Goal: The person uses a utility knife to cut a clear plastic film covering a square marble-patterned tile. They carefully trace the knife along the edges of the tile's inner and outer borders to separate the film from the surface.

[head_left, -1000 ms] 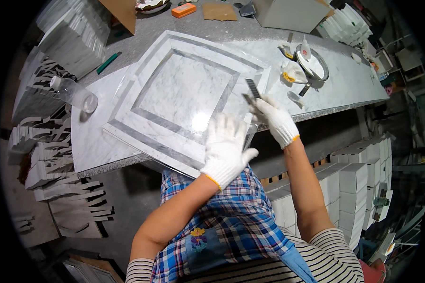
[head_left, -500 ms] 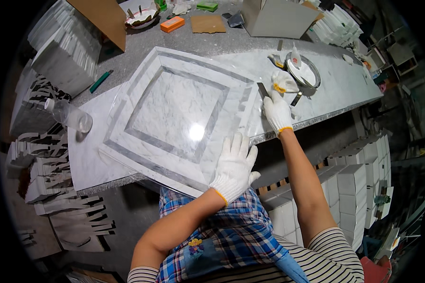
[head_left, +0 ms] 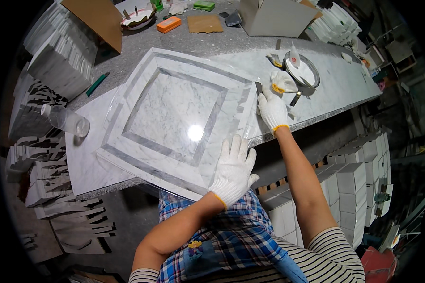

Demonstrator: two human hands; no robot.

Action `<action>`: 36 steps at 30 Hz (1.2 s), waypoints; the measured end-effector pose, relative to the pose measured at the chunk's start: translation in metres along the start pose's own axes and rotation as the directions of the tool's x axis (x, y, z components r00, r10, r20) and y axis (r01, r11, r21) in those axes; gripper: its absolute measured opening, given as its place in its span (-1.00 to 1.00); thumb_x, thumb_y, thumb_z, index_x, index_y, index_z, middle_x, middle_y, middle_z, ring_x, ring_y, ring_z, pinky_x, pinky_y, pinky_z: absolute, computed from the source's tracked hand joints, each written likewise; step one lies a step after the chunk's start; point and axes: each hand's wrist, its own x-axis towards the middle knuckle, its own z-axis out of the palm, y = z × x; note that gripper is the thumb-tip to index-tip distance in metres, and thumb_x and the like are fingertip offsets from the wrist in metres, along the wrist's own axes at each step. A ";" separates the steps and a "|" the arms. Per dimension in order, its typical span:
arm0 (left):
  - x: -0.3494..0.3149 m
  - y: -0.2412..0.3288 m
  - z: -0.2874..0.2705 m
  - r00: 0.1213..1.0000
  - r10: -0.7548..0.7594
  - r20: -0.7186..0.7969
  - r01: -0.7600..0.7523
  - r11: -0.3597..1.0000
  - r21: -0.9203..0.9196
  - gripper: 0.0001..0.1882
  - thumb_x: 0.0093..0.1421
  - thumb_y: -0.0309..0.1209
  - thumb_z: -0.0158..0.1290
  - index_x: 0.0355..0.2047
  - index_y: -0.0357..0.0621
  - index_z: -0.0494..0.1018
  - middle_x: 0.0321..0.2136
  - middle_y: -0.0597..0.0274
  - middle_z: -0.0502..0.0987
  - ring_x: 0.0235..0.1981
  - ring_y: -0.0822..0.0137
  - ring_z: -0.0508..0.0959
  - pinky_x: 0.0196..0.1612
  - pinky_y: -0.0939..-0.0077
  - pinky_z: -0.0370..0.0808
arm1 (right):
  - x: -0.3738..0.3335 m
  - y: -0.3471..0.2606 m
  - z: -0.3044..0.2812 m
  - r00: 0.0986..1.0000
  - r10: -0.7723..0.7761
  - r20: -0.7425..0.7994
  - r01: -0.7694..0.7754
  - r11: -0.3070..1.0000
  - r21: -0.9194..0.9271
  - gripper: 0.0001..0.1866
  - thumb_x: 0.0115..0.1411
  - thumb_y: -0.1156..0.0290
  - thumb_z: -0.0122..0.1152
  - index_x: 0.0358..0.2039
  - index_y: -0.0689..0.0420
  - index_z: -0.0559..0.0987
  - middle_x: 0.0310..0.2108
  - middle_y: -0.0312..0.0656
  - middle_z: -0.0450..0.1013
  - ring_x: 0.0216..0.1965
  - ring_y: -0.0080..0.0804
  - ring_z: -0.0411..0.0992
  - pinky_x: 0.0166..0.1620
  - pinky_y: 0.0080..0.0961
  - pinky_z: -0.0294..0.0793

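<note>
Left hand (head_left: 233, 170) gloved, fingers stretched out and slightly spread, palm down along the near right edge of the marble-patterned panel (head_left: 174, 111), which lies on the worktop (head_left: 337, 99), near corner jutting past its front edge! Right hand (head_left: 273, 110) pinches a dark flat strip (head_left: 259, 87), just beside a loose white glove (head_left: 285, 81).

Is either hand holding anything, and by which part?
The right hand appears to hold a dark strip by its near end; the grip is hidden. The left hand lies on the panel, holding nothing.
</note>
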 end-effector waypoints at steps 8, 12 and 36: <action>0.001 -0.001 -0.001 1.000 0.002 0.003 -0.002 1.000 -0.002 -0.23 0.12 0.06 0.26 0.19 -0.26 0.47 0.22 -0.24 0.37 0.36 -0.21 0.21 0.38 -0.13 0.10 | -0.007 -0.006 0.004 0.993 0.052 -0.103 -0.045 0.997 0.068 -0.47 0.41 0.13 -0.06 0.27 0.09 0.51 -0.41 0.08 0.62 -0.32 0.01 0.63 -0.13 -0.11 0.56; 0.000 -0.001 0.001 1.000 0.003 -0.001 -0.003 1.000 0.009 -0.23 0.12 0.06 0.26 0.19 -0.25 0.47 0.22 -0.22 0.37 0.36 -0.21 0.21 0.37 -0.11 0.12 | -0.006 -0.008 0.004 0.993 0.078 -0.094 -0.071 0.995 0.070 -0.46 0.40 0.14 -0.06 0.30 0.08 0.49 -0.45 0.08 0.62 -0.35 0.00 0.63 -0.11 -0.13 0.56; 0.003 -0.001 -0.004 1.000 0.000 0.023 0.000 1.000 -0.001 -0.25 0.11 0.04 0.28 0.16 -0.25 0.49 0.21 -0.22 0.37 0.36 -0.21 0.20 0.37 -0.12 0.12 | -0.003 -0.014 0.008 0.995 0.049 -0.089 -0.044 0.997 0.059 -0.44 0.35 0.18 -0.07 0.30 0.10 0.48 -0.32 0.23 0.61 -0.20 0.21 0.59 -0.07 0.01 0.53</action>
